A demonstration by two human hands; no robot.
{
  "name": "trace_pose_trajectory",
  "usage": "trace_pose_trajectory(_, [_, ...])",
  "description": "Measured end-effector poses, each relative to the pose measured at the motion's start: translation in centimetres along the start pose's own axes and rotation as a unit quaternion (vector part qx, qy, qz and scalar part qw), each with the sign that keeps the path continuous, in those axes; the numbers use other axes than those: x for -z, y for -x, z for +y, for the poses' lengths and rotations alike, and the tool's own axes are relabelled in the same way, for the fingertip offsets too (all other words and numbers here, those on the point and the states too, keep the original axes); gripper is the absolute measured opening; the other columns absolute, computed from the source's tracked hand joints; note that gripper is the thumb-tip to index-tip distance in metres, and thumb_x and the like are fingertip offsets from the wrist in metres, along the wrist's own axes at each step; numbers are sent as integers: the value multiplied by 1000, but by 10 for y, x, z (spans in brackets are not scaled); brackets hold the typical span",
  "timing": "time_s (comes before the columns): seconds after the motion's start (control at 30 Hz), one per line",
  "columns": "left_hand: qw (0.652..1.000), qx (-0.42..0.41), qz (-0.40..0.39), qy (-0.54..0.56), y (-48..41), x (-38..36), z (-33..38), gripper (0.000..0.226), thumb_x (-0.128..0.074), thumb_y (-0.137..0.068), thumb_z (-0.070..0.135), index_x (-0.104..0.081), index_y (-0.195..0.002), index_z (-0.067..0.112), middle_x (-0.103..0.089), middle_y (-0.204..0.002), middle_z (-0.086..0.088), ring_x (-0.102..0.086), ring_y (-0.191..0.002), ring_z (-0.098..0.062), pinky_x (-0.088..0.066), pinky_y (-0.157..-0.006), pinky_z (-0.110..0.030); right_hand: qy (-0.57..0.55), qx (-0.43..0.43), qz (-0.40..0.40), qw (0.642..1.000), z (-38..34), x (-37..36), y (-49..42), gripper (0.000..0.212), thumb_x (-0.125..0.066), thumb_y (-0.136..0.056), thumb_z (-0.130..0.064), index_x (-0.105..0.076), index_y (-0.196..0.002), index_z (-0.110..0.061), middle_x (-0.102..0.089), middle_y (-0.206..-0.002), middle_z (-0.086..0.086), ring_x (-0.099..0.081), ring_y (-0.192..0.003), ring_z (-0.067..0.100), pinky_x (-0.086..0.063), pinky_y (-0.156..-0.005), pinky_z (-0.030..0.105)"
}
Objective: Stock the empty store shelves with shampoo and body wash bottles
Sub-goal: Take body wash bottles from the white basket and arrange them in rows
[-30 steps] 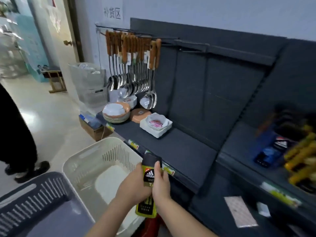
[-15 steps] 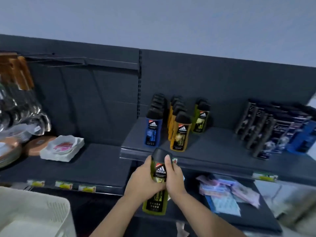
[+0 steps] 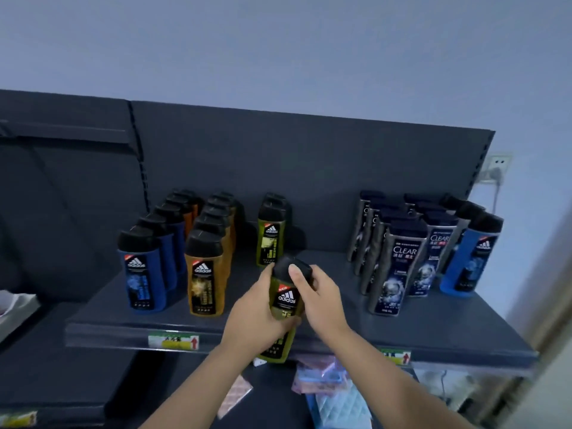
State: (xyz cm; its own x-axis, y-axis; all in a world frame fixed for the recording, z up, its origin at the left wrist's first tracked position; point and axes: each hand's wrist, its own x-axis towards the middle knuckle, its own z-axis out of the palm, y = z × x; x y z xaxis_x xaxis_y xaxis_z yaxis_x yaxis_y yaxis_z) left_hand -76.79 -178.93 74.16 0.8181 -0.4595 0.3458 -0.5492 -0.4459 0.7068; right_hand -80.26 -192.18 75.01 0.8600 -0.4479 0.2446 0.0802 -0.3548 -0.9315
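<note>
Both hands hold one olive-green Adidas bottle [image 3: 286, 300] with a black cap, upright, just in front of the dark shelf [image 3: 309, 334]. My left hand [image 3: 258, 317] grips its body from the left. My right hand [image 3: 318, 300] wraps the cap and upper part, thumb on the cap. On the shelf stand a row of blue Adidas bottles [image 3: 144, 270], a row of orange ones [image 3: 205, 274], and a short green row [image 3: 271, 239] straight behind the held bottle. Grey Clear shampoo bottles [image 3: 393, 267] and a blue Adidas bottle [image 3: 467, 258] stand at the right.
Bare shelf surface lies between the green row and the Clear bottles. A lower shelf [image 3: 55, 376] sits to the left. Packets of cloths [image 3: 331, 394] lie on the shelf below. A wall socket with a plug [image 3: 495, 168] is at the far right.
The view has swung right, from the basket and hanging ladles to the bottle shelf. Both hands have carried the green bottle up to the shelf's front edge.
</note>
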Motion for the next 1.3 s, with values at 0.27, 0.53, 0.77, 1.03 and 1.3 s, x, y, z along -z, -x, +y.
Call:
trace_pose_trajectory(0.27, [997,12,60,40,-49,-36,8,95,-72,-66,50,-26,-148,33,-53,-138,12,-53,-125,-10,-50,-98,-40,53,2,-54,997,-8,24,-51,51,-71,-75,-58,-50,-104,-22,-66,-98,-12,-64,-93,7,-53,-79,28])
trace_pose_trajectory(0.53, [990,-3,125,-69,-70,-36,-1,91,-73,-77,42,-22,-149,21,-48,-138,4,-59,-115,-15,-57,-78,-38,46,59,-6,997,-13,12,-69,54,-73,-77,-54,-45,-115,-28,-65,-103,-14,-61,-93,6,-50,-81,27])
trace_pose_trajectory(0.77, [989,-23,130,-68,-96,-22,-11,84,-71,-85,28,-16,-146,14,-55,-130,-3,-66,-101,-19,-56,-72,-29,-26,117,-30,992,-11,-5,-95,29,-62,-91,-42,-52,-116,-31,-66,-105,-12,-62,-101,4,-52,-86,27])
trace_pose_trajectory(1.03, [997,19,77,9,-126,-17,-46,94,-76,-81,35,-10,-149,32,-55,-127,13,-56,-111,-4,-46,-82,-19,-11,38,-56,998,23,-22,-124,37,-43,-101,-39,-52,-135,-29,-63,-123,-10,-59,-111,6,-54,-93,42])
trace_pose_trajectory(1.3, [998,8,60,34,-135,-24,-73,113,-76,-81,25,11,-153,27,-36,-149,5,-37,-136,-6,-36,-109,-25,-13,49,-58,997,34,-40,-129,37,-45,-101,-37,-53,-135,-26,-65,-119,-12,-59,-111,2,-52,-94,27])
